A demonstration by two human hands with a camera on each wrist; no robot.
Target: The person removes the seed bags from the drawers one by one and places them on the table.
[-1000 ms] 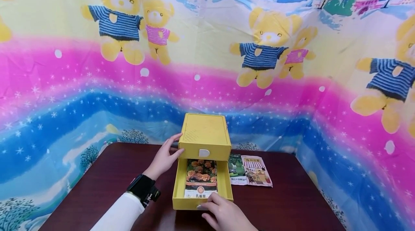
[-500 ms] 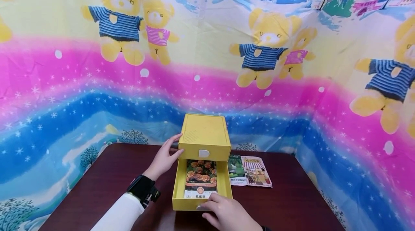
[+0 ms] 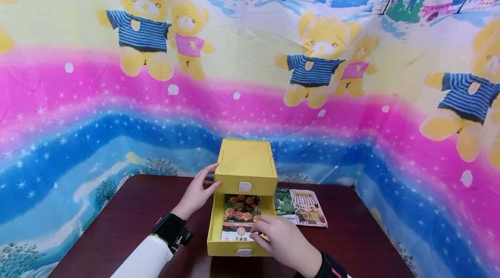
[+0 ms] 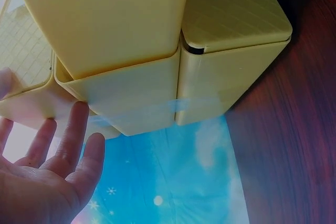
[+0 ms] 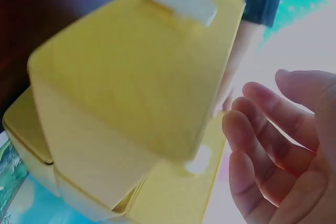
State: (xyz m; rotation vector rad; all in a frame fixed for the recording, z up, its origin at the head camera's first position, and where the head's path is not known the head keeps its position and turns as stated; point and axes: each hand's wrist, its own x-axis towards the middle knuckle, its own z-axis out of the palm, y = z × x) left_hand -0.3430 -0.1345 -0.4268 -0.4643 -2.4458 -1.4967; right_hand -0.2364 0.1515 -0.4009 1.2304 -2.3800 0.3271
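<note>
A yellow two-tier drawer box stands on the table, its lower drawer pulled out. Inside that drawer lies a flower seed packet with orange blooms printed on it. My left hand rests its fingertips against the box's left side; the left wrist view shows these fingers extended. Over the drawer's right front corner hovers my right hand, fingers loosely bent and holding nothing. The right wrist view shows it apart from the drawer's front and its white handle.
Two more packets lie flat on the table right of the box: a green one and one with a striped awning. A printed bear cloth hangs behind the dark wooden table.
My right hand has left the lower drawer's white handle and moved up over the drawer's right side. The left hand keeps its place on the box.
</note>
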